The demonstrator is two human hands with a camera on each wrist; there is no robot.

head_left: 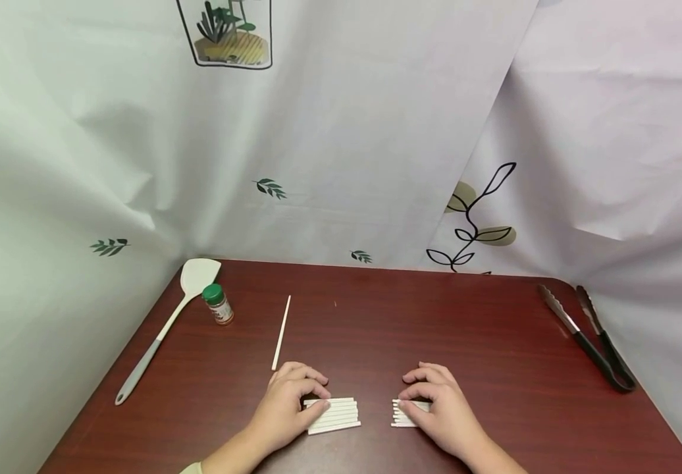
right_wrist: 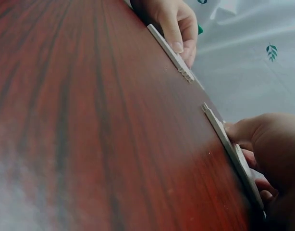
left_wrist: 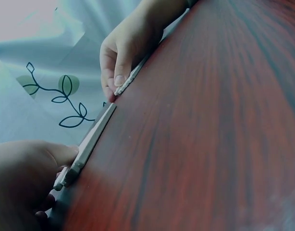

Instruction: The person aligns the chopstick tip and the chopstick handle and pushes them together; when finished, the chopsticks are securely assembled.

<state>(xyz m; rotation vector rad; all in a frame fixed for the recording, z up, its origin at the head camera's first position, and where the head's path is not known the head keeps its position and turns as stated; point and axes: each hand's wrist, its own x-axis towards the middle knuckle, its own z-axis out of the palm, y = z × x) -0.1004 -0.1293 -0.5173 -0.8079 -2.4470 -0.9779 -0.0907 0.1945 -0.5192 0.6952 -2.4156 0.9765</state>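
In the head view, my left hand [head_left: 286, 407] holds a flat row of several thin white sticks [head_left: 341, 416], its thumb on top and fingertips at the far edge. Their left ends are hidden under the hand. A short gap to the right, my right hand [head_left: 440, 409] grips a second row of white sticks [head_left: 403, 422] between thumb and fingers, with only the left ends showing. Both rows lie low along the tabletop in the left wrist view and in the right wrist view. One single white stick [head_left: 282, 332] lies apart, beyond my left hand.
On the dark red table [head_left: 412, 322], a white spatula [head_left: 166, 326] lies at the left beside a green-capped spice jar [head_left: 219, 305]. Black-handled tongs [head_left: 596, 349] rest along the right edge. A white printed curtain [head_left: 341, 145] hangs around the back and sides.
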